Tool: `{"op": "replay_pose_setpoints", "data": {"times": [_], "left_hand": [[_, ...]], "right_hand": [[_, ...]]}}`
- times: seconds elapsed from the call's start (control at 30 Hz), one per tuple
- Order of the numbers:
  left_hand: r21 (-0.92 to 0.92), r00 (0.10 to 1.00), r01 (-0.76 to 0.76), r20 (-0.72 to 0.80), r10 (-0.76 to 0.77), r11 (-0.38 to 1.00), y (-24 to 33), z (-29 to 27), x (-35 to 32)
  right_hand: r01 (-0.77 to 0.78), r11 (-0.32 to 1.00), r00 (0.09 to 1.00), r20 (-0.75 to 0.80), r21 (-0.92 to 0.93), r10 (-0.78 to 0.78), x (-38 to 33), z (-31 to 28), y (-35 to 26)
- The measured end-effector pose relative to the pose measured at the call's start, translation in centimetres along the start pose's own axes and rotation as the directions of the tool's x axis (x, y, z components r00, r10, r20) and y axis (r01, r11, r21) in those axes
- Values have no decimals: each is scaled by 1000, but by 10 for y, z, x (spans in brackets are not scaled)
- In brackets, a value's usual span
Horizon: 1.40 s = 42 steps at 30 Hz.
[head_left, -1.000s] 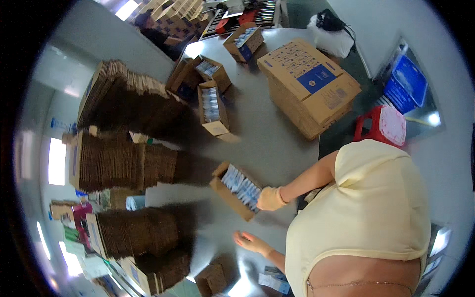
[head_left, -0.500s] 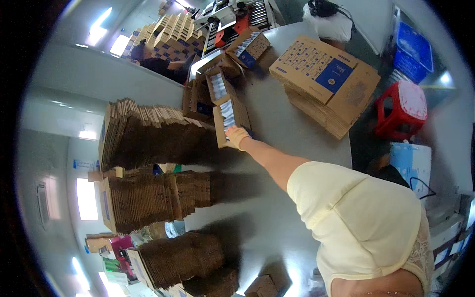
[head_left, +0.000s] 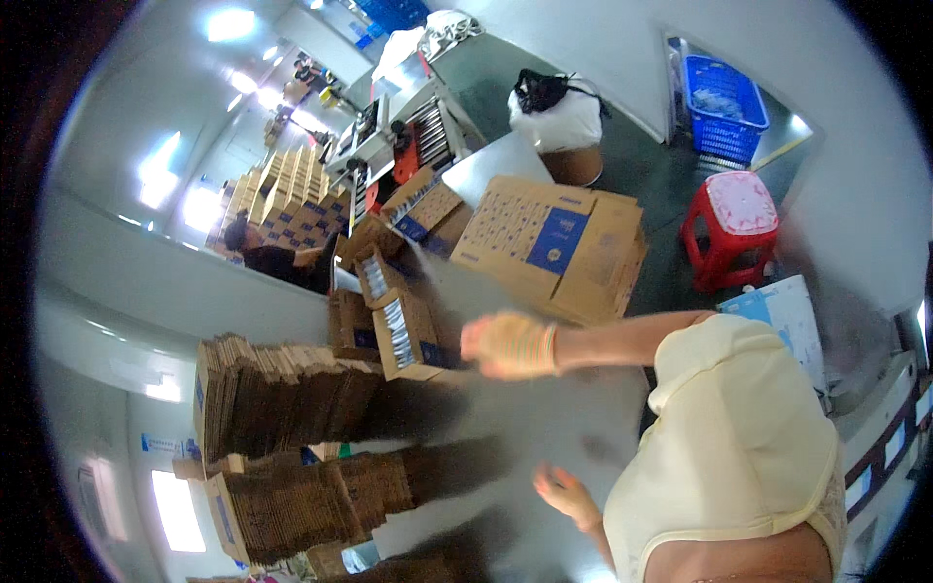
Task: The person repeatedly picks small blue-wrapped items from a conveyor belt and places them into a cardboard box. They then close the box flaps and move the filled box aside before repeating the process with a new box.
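Observation:
My right hand (head_left: 515,346), in a light knit glove with a striped cuff, is stretched over the metal table, smeared by motion. Its fingertips are close to an open carton (head_left: 426,330) packed with a row of silvery-white packets (head_left: 397,330); blur hides whether they hold anything. Lower in the view, my left hand (head_left: 568,496) is over the tabletop with fingers apart and nothing seen in it. Another open carton (head_left: 370,272) with similar packets adjoins the first, and a further filled carton (head_left: 428,209) stands beyond.
Flattened printed cartons (head_left: 505,238) are stacked on the table. Tall stacks of folded cardboard (head_left: 282,398) line its other side. A red stool (head_left: 731,228), a blue basket (head_left: 724,107) and a white bag (head_left: 559,117) stand on the floor. Another person (head_left: 277,262) is near the roller conveyor (head_left: 428,131).
My right hand, earlier at the end of the packet-filled carton, is now apart from it. My left hand has come into view. The whole view has shifted, showing more of the far room.

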<state>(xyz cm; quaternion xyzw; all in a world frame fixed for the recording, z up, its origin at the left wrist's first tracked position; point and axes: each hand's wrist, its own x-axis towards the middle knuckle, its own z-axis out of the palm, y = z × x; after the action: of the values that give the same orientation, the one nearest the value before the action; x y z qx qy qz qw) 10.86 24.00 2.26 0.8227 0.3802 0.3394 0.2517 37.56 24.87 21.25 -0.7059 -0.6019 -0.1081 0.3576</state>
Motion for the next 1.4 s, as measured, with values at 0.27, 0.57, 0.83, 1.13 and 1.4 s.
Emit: {"op": "replay_pose_setpoints", "data": {"times": [0.27, 0.57, 0.83, 1.13, 1.4], "left_hand": [[-695, 839, 408, 542, 59, 592, 154, 72, 190], [-755, 772, 636, 627, -105, 160, 186, 85, 185], [-875, 742, 473, 458, -489, -102, 93, 9, 108], [-927, 464, 208, 376, -802, -313, 87, -51, -74], [-964, 338, 0, 251, -907, -266, 91, 13, -183]], "right_hand": [[-891, 239, 327, -179, -386, 928, -20, -115, 153], [-738, 447, 605, -203, -506, 770, -27, -95, 126], [-259, 810, 963, -82, -525, 255, -40, -16, 27], [244, 968, 958, 167, -62, -231, -126, 51, -47], [-254, 589, 397, 638, 767, -660, -164, 23, -114]]}}
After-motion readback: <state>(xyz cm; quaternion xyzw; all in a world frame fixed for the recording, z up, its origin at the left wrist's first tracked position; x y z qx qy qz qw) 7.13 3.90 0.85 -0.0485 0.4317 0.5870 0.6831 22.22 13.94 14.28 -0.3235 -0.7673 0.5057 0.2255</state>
